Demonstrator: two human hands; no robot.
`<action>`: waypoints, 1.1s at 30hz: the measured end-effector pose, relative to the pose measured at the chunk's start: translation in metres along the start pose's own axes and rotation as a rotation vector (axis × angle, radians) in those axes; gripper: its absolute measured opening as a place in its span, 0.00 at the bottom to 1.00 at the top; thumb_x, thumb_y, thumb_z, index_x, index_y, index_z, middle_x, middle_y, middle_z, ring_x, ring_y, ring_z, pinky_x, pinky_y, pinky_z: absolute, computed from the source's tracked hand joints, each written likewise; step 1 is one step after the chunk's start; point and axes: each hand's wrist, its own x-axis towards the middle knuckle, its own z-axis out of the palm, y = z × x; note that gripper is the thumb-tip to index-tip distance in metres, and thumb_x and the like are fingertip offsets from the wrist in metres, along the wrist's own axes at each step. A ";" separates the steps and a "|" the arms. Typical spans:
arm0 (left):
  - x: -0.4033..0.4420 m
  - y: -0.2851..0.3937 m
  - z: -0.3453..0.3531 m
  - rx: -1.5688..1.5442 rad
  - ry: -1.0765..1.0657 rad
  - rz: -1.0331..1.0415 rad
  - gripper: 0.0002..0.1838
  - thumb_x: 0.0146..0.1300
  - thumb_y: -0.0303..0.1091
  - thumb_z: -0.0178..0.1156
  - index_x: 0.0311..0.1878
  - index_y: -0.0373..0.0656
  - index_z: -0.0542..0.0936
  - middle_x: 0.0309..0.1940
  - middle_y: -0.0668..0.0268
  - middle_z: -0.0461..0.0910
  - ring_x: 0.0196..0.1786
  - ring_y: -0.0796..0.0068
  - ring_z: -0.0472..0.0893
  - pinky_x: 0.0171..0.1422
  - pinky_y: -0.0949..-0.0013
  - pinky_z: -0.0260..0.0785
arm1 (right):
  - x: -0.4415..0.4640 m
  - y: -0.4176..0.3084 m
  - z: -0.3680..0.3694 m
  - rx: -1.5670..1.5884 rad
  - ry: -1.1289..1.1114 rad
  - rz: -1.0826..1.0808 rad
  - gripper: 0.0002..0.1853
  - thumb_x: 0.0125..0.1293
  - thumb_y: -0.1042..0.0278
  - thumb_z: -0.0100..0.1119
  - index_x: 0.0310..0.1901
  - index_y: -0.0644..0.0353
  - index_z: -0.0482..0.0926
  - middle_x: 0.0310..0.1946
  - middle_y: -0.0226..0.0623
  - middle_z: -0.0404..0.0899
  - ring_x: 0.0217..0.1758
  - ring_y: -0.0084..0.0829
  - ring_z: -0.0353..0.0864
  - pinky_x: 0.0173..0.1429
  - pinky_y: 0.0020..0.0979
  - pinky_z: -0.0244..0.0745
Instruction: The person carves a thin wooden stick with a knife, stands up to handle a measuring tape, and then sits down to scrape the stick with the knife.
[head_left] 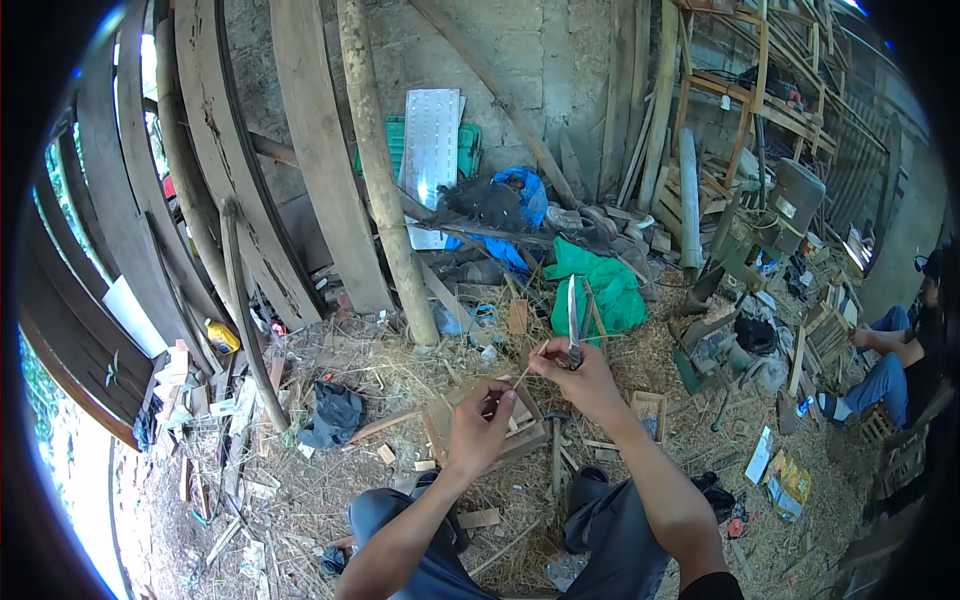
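Observation:
My right hand (585,385) is closed round the handle of a knife (573,312), whose blade points up and away from me. Between its thumb and fingertips it also seems to pinch the upper end of a thin wooden stick (522,376). The stick slants down to my left hand (482,425), whose fingers are closed on the lower end. Under both hands stands a wooden box (530,440) with pieces of wood in it, partly hidden by my left hand. Just right of that box, a hammer (557,450) rests upright or leaning; I cannot tell which.
A green plastic sheet (610,290) lies ahead, near a blue tarp (530,195). A small wooden box (648,410) is to the right. Another person (895,350) sits at far right. A black plastic bag (335,412) lies left among straw and wood scraps. A pole (385,180) rises ahead.

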 end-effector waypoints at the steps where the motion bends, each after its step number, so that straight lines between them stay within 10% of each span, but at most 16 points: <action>1: 0.001 -0.001 0.000 0.002 0.003 0.006 0.07 0.66 0.30 0.57 0.41 0.36 0.78 0.24 0.69 0.76 0.25 0.86 0.71 0.30 0.78 0.64 | -0.002 -0.001 0.000 0.001 -0.002 -0.007 0.09 0.64 0.65 0.62 0.38 0.62 0.81 0.26 0.25 0.79 0.16 0.12 0.63 0.18 0.23 0.53; 3: 0.001 0.000 -0.001 -0.145 -0.012 -0.064 0.08 0.67 0.31 0.56 0.41 0.35 0.77 0.26 0.70 0.74 0.26 0.87 0.69 0.29 0.79 0.61 | -0.006 -0.007 0.000 -0.207 0.014 0.023 0.09 0.60 0.66 0.62 0.37 0.63 0.83 0.25 0.35 0.83 0.29 0.26 0.81 0.37 0.29 0.73; 7: -0.001 0.007 -0.002 -0.111 -0.037 -0.079 0.07 0.68 0.31 0.55 0.42 0.36 0.77 0.28 0.72 0.72 0.23 0.89 0.64 0.25 0.81 0.55 | -0.015 -0.003 0.007 -0.892 -0.021 -0.122 0.07 0.53 0.63 0.61 0.32 0.52 0.84 0.22 0.44 0.80 0.27 0.48 0.81 0.33 0.42 0.76; 12: -0.007 0.000 0.003 -0.650 -0.104 -0.297 0.11 0.67 0.30 0.56 0.50 0.38 0.78 0.28 0.72 0.70 0.24 0.88 0.62 0.27 0.82 0.54 | -0.003 0.006 0.011 -1.100 0.116 0.034 0.08 0.55 0.61 0.58 0.30 0.53 0.85 0.23 0.45 0.81 0.26 0.46 0.82 0.34 0.43 0.78; 20: -0.020 0.014 -0.006 -0.590 -0.169 -0.348 0.12 0.68 0.32 0.55 0.52 0.38 0.77 0.28 0.74 0.68 0.23 0.88 0.61 0.26 0.81 0.53 | 0.007 0.012 -0.030 -1.038 0.404 0.211 0.08 0.55 0.60 0.61 0.29 0.52 0.85 0.21 0.45 0.80 0.29 0.46 0.82 0.36 0.44 0.77; 26: -0.023 0.013 -0.004 -0.555 -0.140 -0.369 0.12 0.68 0.32 0.55 0.52 0.39 0.77 0.26 0.75 0.68 0.23 0.88 0.60 0.26 0.81 0.53 | -0.013 0.001 0.015 -1.089 0.067 -0.069 0.07 0.52 0.63 0.60 0.29 0.53 0.85 0.20 0.47 0.80 0.25 0.48 0.81 0.33 0.42 0.78; 33: -0.027 0.026 -0.014 -0.563 -0.168 -0.405 0.12 0.69 0.32 0.54 0.52 0.40 0.77 0.27 0.75 0.68 0.24 0.89 0.60 0.26 0.81 0.52 | 0.018 0.014 -0.031 -1.107 0.387 0.165 0.10 0.56 0.62 0.59 0.26 0.58 0.83 0.20 0.48 0.79 0.26 0.51 0.80 0.33 0.44 0.77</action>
